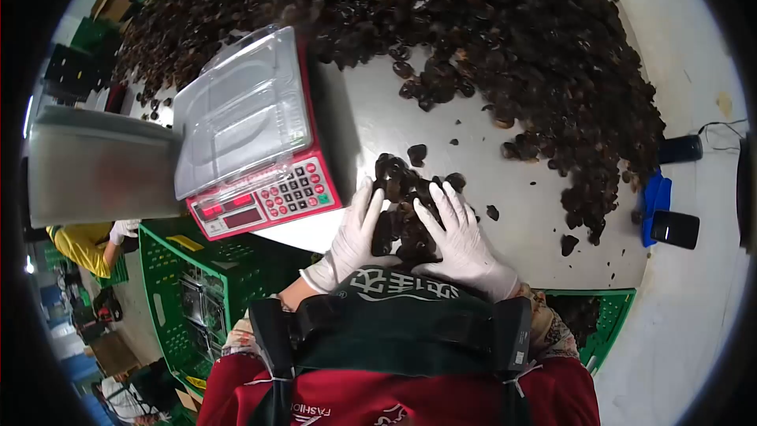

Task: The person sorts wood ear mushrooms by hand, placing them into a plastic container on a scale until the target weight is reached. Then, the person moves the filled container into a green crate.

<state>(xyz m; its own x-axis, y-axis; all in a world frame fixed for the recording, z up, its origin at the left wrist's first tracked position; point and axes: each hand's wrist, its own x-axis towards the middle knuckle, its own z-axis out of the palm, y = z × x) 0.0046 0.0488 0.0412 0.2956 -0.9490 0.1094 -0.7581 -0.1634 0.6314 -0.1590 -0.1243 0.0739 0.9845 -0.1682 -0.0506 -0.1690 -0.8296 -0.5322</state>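
Observation:
A small heap of dark brown, glossy, mushroom-like pieces (406, 189) lies near the table's front edge, against my apron. My left hand (355, 233), in a white glove, rests along the heap's left side with its fingers stretched out. On the right side my right hand (461, 241), gloved too, is spread with its fingertips touching the pieces. Both hands are open, with the heap between them. Left of my left hand stands a red digital scale (303, 189); a clear plastic tray (244, 110) sits on top of it.
A large mass of the same pieces (505, 39) covers the back and right of the table (489, 260). Grey containers (98, 170) stand left of the scale. Green crates (169, 292) are below. A blue holder (656, 197) sits at right. Another person's sleeve (83, 246) shows at left.

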